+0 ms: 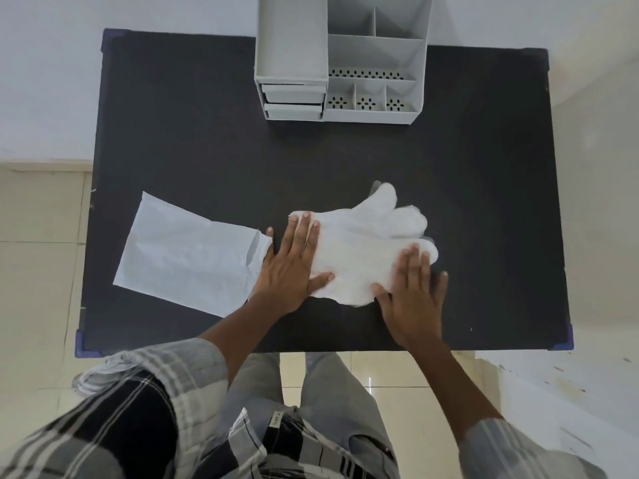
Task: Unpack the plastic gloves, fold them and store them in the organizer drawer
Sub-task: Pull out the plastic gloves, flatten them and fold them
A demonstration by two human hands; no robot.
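Gloves point(363, 243) unpacked beside the packet point(186, 257), pressed flat under open left hand point(290, 267) and right hand point(413, 299); folding not done, organizer drawers point(294, 102) shut.

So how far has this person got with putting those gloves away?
Unpacking looks done: the white packet lies flat at the left of the black table, and the plastic gloves are out, spread flat. In hand: the left hand and right hand press flat on them, with no fold visible yet. Left: folding, then storing them in the organizer, whose drawers look barely open.
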